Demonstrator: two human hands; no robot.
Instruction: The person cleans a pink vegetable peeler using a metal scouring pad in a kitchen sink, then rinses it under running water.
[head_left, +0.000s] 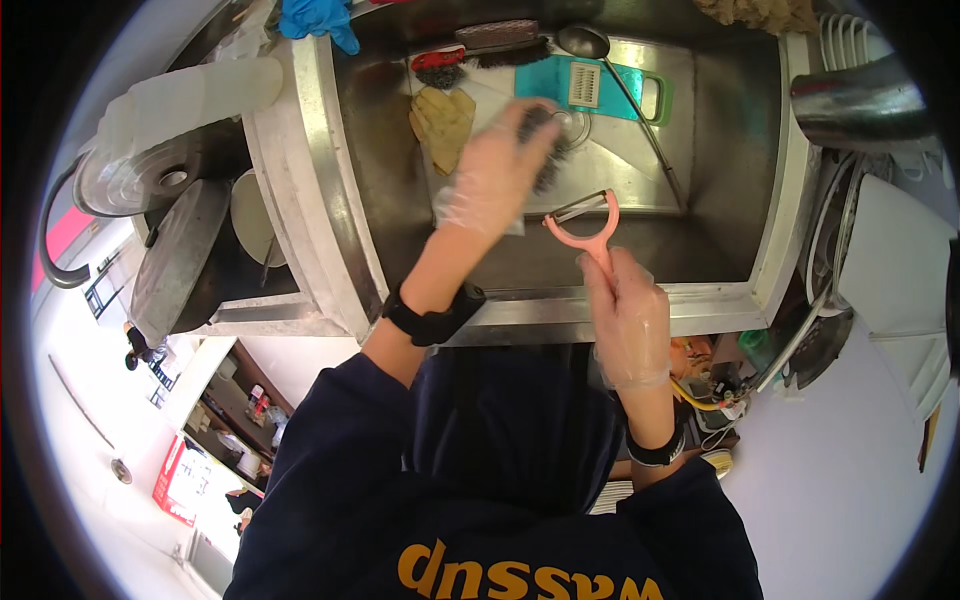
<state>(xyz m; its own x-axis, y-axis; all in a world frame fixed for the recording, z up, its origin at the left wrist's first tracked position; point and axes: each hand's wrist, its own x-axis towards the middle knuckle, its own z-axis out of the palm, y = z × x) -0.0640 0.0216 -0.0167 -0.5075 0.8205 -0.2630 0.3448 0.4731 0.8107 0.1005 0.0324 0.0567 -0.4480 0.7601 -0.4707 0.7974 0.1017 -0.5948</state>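
Note:
My left hand (499, 161), in a clear plastic glove, is closed on a dark bristly scrubber (551, 161), blurred, above the floor of a stainless steel sink (675, 300). My right hand (630, 319), gloved too, holds a pink Y-shaped peeler (592, 238) by its handle, blade end up, over the sink's near edge. The scrubber is up and to the left of the peeler, apart from it. Behind my left hand lies a teal grater board (619, 94) with a green handle, a long-handled steel ladle (645, 120) resting across it.
Yellowish gloves (442, 127), a red-handled brush (439, 66) and another dark brush (510, 51) lie at the sink's far left. A blue glove (321, 22) hangs over the left rim. Metal lids (184, 259) stand left; a metal cylinder (862, 105) juts in at right.

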